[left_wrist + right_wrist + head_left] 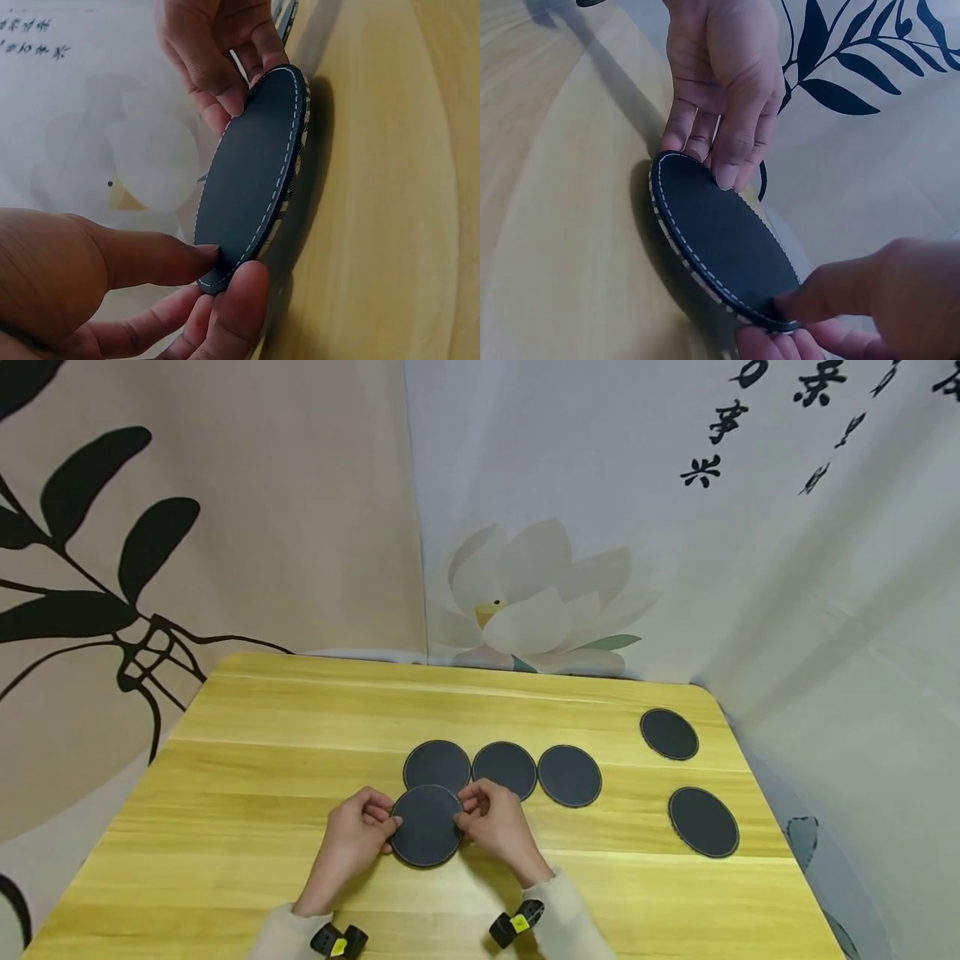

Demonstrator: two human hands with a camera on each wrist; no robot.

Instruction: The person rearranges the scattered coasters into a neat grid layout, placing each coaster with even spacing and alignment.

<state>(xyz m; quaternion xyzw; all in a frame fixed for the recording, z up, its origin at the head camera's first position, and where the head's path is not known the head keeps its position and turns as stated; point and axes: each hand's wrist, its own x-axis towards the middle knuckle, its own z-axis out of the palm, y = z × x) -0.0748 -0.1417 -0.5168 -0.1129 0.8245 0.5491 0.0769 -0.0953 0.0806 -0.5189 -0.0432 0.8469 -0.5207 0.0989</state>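
Note:
Between both hands is a round black coaster with pale stitching round its rim and a patterned edge, seen close in the left wrist view. My left hand pinches its left side, thumb on top and fingers beneath. On the opposite side, my right hand pinches the rim the same way. Both wrist views show the coaster raised off the wood, casting a shadow. Just behind it, three matching coasters lie in a row: the left one partly covered by the held one, the middle one and the right one.
Two more black coasters lie apart on the right of the wooden table, one farther back and one nearer. Printed curtains hang right behind the table's back edge.

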